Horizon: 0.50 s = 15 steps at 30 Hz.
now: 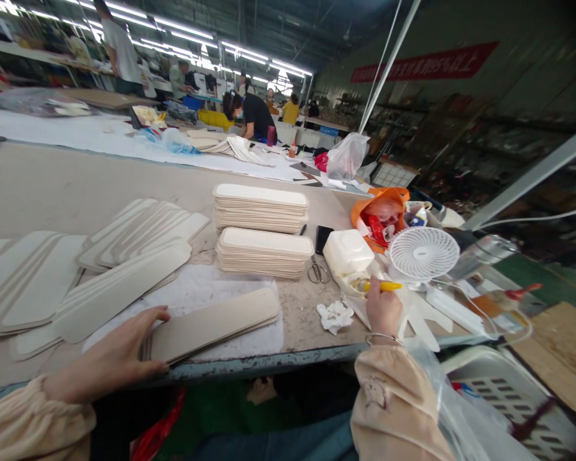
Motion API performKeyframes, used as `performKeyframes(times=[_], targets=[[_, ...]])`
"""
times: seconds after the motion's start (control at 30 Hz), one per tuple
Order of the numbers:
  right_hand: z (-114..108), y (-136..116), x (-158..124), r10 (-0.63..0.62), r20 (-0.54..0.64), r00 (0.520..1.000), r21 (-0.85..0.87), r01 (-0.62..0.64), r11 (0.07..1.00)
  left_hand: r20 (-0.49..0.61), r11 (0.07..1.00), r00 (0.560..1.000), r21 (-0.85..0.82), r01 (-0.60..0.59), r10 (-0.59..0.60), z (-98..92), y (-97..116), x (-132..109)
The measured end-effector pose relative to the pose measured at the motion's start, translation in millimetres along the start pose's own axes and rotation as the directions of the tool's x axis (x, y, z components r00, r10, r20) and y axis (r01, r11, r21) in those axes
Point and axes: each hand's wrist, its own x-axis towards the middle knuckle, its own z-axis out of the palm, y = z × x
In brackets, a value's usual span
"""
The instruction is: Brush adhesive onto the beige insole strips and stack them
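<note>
While the left hand [110, 349] rests at the end of a low pile of pale strips [216, 322], the right hand [384, 310] holds a yellow tool [388, 286].
The left thumb and fingers are wide apart, around the pile's end. The right fingers are closed on the yellow tool, just in front of a white box [349, 253]. The low pile lies on white paper [196, 280] near the edge of the table [300, 320]. Behind it are two neat stacks [264, 256] of strips, with scissors [318, 273] just beside them.
</note>
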Motion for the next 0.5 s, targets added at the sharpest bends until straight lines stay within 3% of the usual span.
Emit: performKeyframes(times=[0.13, 0.3, 0.5], targets=[[-7.0, -5.2, 0.2, 0.145, 0.024, 0.989, -0.019, -0.144, 0.989, 0.072, 0.994, 0.995, 0.079, -0.072, 0.066, -2.9, -0.5, -2.0], [-18.9, -12.2, 1.6, 0.301, -0.054, 0.952, 0.008, -0.301, 0.953, 0.170, 0.969, 0.985, 0.233, -0.082, 0.043, -3.3, -0.1, 0.0], [-23.6, -17.3, -0.1, 0.340, -0.002, 0.940, 0.016, -0.340, 0.940, 0.192, 0.964, 0.981, 0.257, -0.069, 0.019, -4.8, 5.2, -1.2]])
